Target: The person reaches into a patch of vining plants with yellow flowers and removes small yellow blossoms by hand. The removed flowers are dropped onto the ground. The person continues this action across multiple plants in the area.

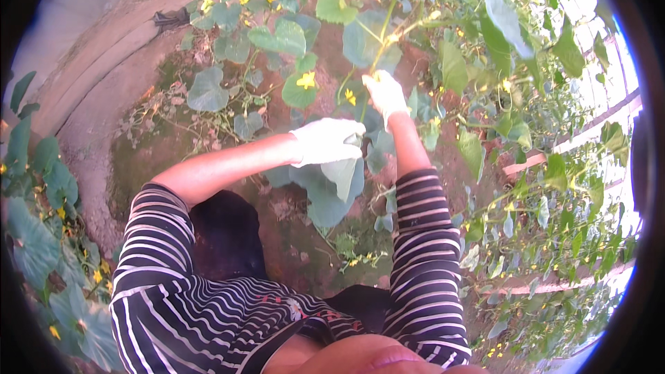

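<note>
My right hand [387, 94], in a white glove, is closed around the stem [383, 51] of a cucumber-like vine. That stem rises beyond the hand into broad leaves at the top of the view. Lower and to the left is my left hand [328, 141], also gloved in white, with thumb and fingers closed on a green leaf [340, 176]. The leaf hangs folded below the fingers, over a larger dark green leaf [324, 202]. Bright light washes out the gloves, so finger detail is lost. A yellow flower [350, 96] shows between the hands.
Leafy vines with a yellow flower [306, 80] spread over the soil ahead. Dense upright vines [519, 130] line the right side, and large leaves [34, 239] stand at the left. A raised earthen edge [104, 72] curves along the upper left, with a dark scrap [171, 18] on it.
</note>
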{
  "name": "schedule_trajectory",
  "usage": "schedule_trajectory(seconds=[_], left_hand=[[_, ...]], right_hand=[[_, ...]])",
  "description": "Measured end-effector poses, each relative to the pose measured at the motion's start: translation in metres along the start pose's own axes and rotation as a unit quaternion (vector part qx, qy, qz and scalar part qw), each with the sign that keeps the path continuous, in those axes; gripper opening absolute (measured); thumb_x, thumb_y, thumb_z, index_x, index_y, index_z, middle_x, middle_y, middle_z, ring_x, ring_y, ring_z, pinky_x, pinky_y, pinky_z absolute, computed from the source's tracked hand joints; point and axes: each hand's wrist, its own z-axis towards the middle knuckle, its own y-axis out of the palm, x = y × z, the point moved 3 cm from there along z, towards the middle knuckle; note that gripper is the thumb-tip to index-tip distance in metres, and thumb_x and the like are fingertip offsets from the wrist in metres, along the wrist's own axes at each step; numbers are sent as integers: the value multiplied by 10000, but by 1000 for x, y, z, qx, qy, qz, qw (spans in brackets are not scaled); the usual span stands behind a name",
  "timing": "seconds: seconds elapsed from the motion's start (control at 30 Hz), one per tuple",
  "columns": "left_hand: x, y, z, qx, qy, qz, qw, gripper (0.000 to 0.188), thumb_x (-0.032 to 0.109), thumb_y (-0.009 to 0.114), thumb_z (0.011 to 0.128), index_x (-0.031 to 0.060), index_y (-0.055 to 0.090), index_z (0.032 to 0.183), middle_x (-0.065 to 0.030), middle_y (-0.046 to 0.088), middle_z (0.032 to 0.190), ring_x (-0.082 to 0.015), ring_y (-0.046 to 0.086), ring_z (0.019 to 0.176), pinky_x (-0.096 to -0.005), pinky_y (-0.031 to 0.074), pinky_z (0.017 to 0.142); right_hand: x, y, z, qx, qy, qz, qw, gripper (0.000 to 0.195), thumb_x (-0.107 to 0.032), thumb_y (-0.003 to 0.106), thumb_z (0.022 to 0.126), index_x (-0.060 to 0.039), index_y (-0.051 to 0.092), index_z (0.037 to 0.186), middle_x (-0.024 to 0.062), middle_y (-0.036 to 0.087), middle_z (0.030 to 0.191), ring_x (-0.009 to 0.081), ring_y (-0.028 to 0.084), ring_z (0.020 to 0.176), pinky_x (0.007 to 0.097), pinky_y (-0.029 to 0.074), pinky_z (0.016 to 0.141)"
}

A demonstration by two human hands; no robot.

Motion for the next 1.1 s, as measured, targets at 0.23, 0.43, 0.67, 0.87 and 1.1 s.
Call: schedule_trajectory(seconds=[0.23, 0.43, 0.67, 0.87, 1.1], left_hand=[[8, -149, 51, 342, 189, 132, 911, 452, 301, 473, 920, 47, 455, 1293, -181, 547, 1157, -308, 588, 971, -396, 495, 789], [-25, -163, 133, 113, 98, 333, 931, 324, 256, 423, 898, 62, 585, 1100, -211, 601, 1046, -365, 622, 885, -445, 499, 786], [-6, -167, 133, 91, 127, 251, 955, 310, 342, 476, 853, 101, 659, 917, -136, 659, 900, -307, 636, 825, -424, 494, 713], [-13, -168, 143, 71, 76, 126, 987, 294, 321, 553, 799, 58, 661, 873, -109, 668, 694, -230, 654, 656, -374, 498, 642], [-2, -148, 142, 174, 21, 197, 965, 319, 344, 538, 796, 76, 666, 912, -147, 668, 850, -310, 640, 824, -411, 490, 725]], right_hand=[[-17, 18, 35, -78, -130, -135, 979, 283, -289, 587, 833, -28, 611, 939, 214, 641, 922, 385, 603, 924, 429, 484, 806], [-33, 27, 31, -79, -57, -270, 958, 369, -287, 610, 829, 20, 518, 1012, 277, 626, 886, 417, 611, 863, 471, 488, 778], [-44, 18, 11, 63, 139, -290, 945, 358, -341, 569, 837, -15, 630, 972, 228, 655, 924, 362, 635, 906, 431, 500, 798], [-40, 37, 11, 115, 194, -301, 927, 237, -214, 499, 852, -48, 636, 951, 196, 669, 886, 344, 657, 855, 431, 522, 747], [-27, 38, -6, 185, 241, -144, 942, 286, -238, 470, 845, -39, 646, 952, 206, 663, 899, 370, 643, 873, 435, 504, 784]])
